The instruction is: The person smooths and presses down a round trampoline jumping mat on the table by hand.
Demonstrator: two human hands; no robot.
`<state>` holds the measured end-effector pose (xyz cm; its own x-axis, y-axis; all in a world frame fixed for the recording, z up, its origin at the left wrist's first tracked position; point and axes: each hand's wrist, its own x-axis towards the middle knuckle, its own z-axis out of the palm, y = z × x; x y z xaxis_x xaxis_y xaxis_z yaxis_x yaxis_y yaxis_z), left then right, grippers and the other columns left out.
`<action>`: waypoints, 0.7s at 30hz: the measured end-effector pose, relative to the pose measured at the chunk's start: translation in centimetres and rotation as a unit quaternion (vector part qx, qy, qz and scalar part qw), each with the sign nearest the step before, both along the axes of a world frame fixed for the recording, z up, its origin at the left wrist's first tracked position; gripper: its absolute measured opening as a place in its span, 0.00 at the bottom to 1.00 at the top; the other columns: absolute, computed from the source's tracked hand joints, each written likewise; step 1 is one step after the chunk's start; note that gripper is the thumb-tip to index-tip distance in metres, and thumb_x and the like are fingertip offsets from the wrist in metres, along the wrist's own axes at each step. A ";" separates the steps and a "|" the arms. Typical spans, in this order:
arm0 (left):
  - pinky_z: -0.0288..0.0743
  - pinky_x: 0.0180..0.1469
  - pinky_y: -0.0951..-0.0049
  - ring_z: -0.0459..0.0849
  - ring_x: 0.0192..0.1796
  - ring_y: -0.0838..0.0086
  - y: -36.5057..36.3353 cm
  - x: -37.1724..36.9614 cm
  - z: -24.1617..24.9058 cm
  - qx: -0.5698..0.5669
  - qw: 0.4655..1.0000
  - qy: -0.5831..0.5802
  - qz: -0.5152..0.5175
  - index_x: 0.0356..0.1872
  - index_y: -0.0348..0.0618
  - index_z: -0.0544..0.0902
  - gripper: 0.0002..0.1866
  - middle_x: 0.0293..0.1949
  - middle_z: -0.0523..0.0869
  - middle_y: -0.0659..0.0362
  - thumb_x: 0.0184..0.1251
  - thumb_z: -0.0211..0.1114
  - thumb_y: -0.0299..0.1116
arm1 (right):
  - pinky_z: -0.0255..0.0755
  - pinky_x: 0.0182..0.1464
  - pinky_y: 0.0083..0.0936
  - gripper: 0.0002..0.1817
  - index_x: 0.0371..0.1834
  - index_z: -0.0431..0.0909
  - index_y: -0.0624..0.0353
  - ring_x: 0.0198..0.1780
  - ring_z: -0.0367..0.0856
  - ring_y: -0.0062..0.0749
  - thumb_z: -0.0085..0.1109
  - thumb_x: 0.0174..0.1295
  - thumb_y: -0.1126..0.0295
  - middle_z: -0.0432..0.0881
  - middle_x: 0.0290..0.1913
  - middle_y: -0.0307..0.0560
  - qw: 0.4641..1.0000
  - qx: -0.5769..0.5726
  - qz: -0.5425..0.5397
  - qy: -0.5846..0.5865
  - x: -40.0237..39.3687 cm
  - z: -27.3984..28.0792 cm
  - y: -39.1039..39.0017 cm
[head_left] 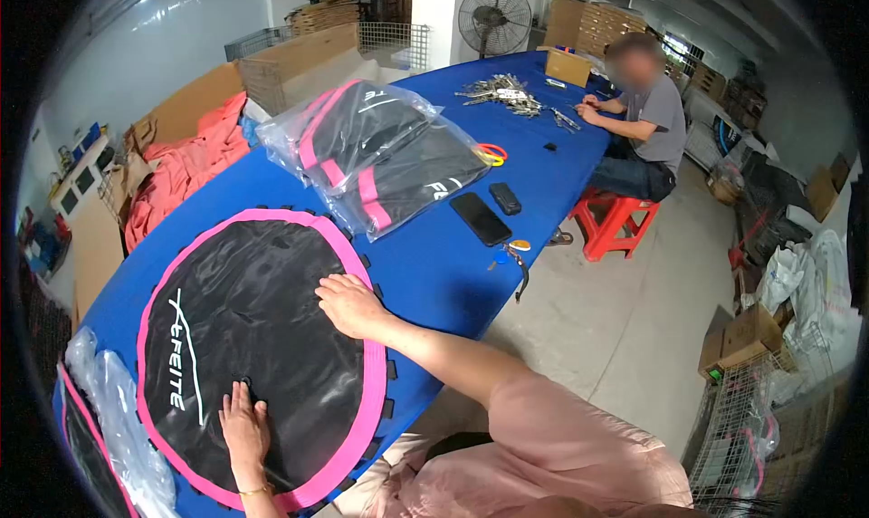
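Observation:
A round black trampoline mat (pixel 272 292) with a pink border, dark tabs round its edge and white lettering lies spread flat on the blue-covered table (pixel 434 282). My left hand (pixel 244 427) rests on the lower part of the mat, fingers stretched out close to a small dark spot. Near the mat's right side, my right hand (pixel 351 305) lies flat across the black fabric and the pink border, fingers extended. Neither hand grips anything. Beyond the mat are folded black and pink mats in a clear plastic bag (pixel 380 156).
A phone (pixel 480 219), a small black case (pixel 505 198), keys (pixel 519 264) and scissors (pixel 491 154) lie to the right. Metal parts (pixel 507 94) are piled farther off, where a person (pixel 647 110) sits on a red stool (pixel 611 224). Clear plastic (pixel 127 427) lies at lower left.

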<state>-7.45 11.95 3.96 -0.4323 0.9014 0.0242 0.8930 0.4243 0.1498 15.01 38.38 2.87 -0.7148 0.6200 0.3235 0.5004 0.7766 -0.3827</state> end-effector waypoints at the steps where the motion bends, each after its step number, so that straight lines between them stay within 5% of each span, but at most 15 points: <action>1: 0.60 0.76 0.43 0.68 0.75 0.44 -0.2 1.2 0.5 -0.003 1.000 0.009 -0.010 0.75 0.40 0.69 0.30 0.75 0.71 0.47 0.78 0.56 0.44 | 0.59 0.75 0.45 0.19 0.61 0.79 0.63 0.73 0.70 0.50 0.54 0.73 0.64 0.78 0.67 0.57 1.000 -0.008 0.002 0.007 0.0 0.1 0.0; 5: 0.60 0.76 0.43 0.70 0.74 0.44 -1.7 4.9 1.1 -0.008 0.998 0.015 -0.053 0.73 0.36 0.71 0.29 0.74 0.72 0.45 0.76 0.59 0.42 | 0.59 0.75 0.46 0.19 0.61 0.79 0.63 0.73 0.70 0.51 0.54 0.73 0.64 0.77 0.67 0.58 1.000 -0.006 0.002 -0.004 -0.3 -0.7 0.3; 7: 0.61 0.76 0.44 0.70 0.74 0.45 -2.4 6.0 0.7 0.000 0.997 0.011 -0.071 0.73 0.36 0.71 0.29 0.74 0.72 0.45 0.75 0.59 0.39 | 0.69 0.59 0.47 0.11 0.39 0.83 0.62 0.54 0.78 0.49 0.55 0.64 0.68 0.81 0.47 0.53 0.979 0.138 -0.001 0.153 -0.8 -2.1 0.5; 21: 0.60 0.76 0.44 0.69 0.76 0.47 -2.8 6.3 -0.1 -0.002 0.998 0.006 -0.060 0.74 0.37 0.69 0.31 0.74 0.72 0.46 0.71 0.62 0.32 | 0.68 0.58 0.47 0.10 0.38 0.83 0.62 0.55 0.78 0.49 0.54 0.64 0.68 0.81 0.48 0.53 0.978 0.136 0.000 0.157 -0.9 -2.4 0.6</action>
<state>-1.13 9.14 3.90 -0.3204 0.9470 0.0246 0.9395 0.3144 0.1361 14.15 39.01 0.46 -0.5540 0.4797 0.6804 0.3907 0.8715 -0.2964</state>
